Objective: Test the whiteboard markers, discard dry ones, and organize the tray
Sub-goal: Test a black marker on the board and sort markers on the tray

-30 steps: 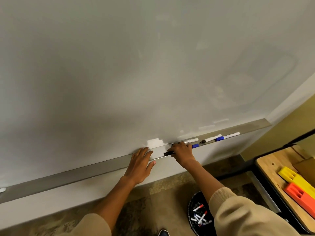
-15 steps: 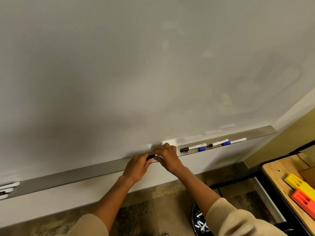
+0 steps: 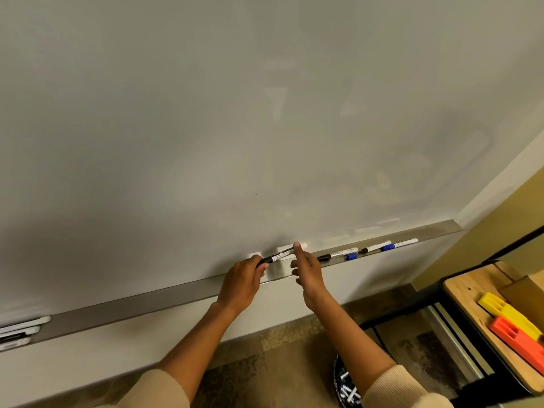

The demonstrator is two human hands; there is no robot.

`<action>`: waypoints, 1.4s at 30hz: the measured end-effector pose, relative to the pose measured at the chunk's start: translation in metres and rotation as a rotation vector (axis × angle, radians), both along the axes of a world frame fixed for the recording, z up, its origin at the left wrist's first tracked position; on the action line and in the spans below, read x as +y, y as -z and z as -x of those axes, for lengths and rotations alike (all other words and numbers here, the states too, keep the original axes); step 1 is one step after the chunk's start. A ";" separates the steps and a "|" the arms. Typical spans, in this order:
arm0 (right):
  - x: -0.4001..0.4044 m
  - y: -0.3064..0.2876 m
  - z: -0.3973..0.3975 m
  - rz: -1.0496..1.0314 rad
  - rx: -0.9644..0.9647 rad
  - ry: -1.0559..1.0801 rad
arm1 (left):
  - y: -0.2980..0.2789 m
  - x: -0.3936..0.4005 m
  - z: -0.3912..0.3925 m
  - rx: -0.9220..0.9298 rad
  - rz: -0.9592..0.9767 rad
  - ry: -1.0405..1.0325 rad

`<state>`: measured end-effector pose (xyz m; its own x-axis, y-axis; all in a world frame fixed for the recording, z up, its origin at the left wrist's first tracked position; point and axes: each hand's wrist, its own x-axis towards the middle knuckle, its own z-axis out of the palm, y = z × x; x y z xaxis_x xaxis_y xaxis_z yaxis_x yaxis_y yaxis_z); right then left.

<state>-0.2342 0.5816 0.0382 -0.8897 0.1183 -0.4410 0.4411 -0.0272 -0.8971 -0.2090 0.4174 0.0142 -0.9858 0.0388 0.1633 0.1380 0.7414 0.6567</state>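
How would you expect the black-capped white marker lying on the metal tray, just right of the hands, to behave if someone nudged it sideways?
The black-capped white marker looks round and slim, so it would probably roll. The long metal tray looks smooth and shiny, so it may slide easily too. It lies close to the blue-capped marker, so a nudge would likely knock that one.

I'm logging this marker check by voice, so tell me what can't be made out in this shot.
- Head view: the black marker cap end is hidden inside the left hand.
- Its label print is too small to read.
- The markers at the tray's left end are cut off by the frame edge.
- The bin on the floor is partly hidden by the right sleeve.
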 end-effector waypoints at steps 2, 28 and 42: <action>-0.008 -0.006 -0.005 0.072 -0.024 -0.021 | -0.005 0.001 -0.003 0.020 -0.006 0.022; 0.020 -0.133 0.026 0.522 0.418 0.409 | -0.138 -0.007 0.005 0.581 -0.121 0.083; -0.072 -0.268 0.013 0.389 1.094 0.087 | -0.265 -0.055 0.053 1.121 0.062 -0.082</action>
